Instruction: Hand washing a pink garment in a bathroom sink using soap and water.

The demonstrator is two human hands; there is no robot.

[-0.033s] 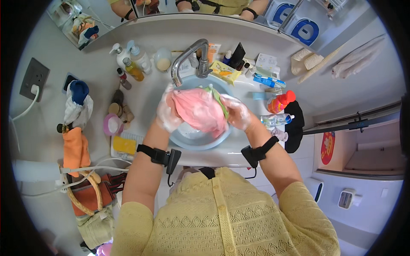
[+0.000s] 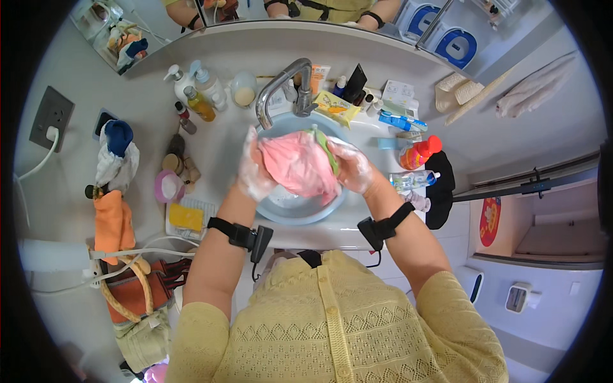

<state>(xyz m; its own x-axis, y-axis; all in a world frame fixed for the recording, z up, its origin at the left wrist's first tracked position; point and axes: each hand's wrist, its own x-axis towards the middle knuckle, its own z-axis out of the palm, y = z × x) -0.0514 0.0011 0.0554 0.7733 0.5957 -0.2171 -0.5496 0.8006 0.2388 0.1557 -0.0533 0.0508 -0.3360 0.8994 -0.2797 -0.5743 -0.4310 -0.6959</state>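
Note:
Between my two hands a soapy pink cloth (image 2: 297, 163) with a green edge is held up over a light-blue basin (image 2: 300, 219). My left hand (image 2: 253, 169), covered in white foam, grips the cloth's left side. On the other side my right hand (image 2: 353, 167), also foamy, has its fingers closed on the cloth near the green edge. Some fingertips are hidden behind the fabric. Just beyond the cloth, a chrome faucet (image 2: 284, 76) arches over the basin. Foamy water shows in the basin below the cloth.
Pump bottles (image 2: 205, 84) and a yellow bottle (image 2: 200, 104) stand back left. A yellow sponge (image 2: 186, 217) lies in a tray at left. Right of the basin are a yellow packet (image 2: 337, 108), a red-capped bottle (image 2: 421, 152) and a clear bottle (image 2: 412, 179). A mirror runs along the back.
My left hand has shifted slightly to the right, toward my right hand, and the cloth is a little more bunched. Both hands keep hold of it.

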